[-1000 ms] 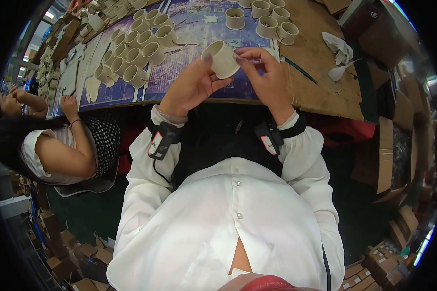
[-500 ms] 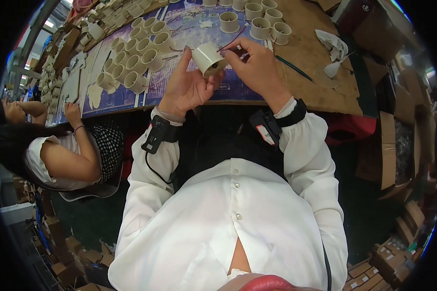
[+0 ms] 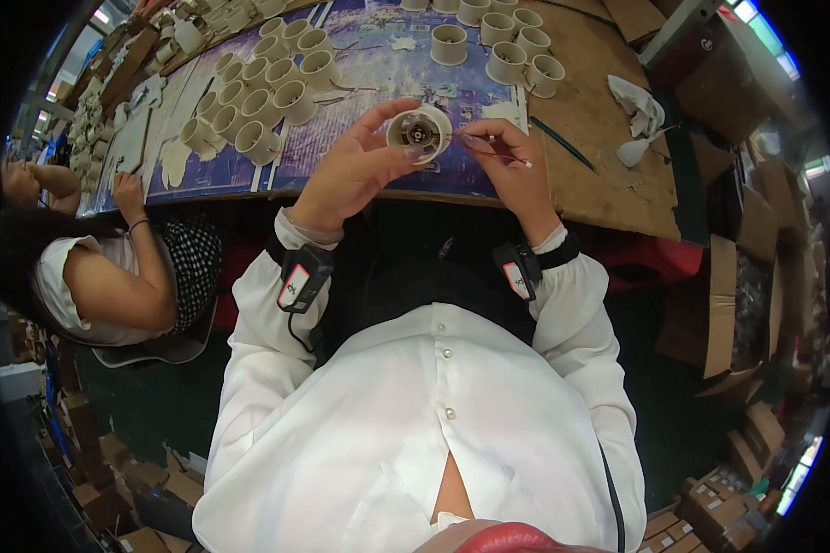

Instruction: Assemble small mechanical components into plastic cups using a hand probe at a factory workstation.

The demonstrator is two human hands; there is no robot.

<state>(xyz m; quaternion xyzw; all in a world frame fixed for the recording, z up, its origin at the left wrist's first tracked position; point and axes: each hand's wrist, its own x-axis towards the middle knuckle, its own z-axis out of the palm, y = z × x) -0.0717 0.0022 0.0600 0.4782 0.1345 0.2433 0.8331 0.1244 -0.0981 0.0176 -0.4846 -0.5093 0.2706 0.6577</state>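
Observation:
A cream-coloured plastic cylinder is held over the table's front part, its open end facing up and showing a dark round part with metal inside. Around its left side wraps my left hand, thumb across the near rim. Thin red wires come out of the cylinder's right side and end in a small white plug. My right hand pinches these wires close to the cylinder, thumb against fingertips.
Several similar cylinders with wires stand in rows to the left, and more at the back right. A green pen-like stick, a crumpled white cloth and a white squeeze bottle lie on the right. A co-worker sits at left.
The cylinder has turned from lying sideways to open end up. Both hands have come slightly nearer, and my right hand has moved right along the wires.

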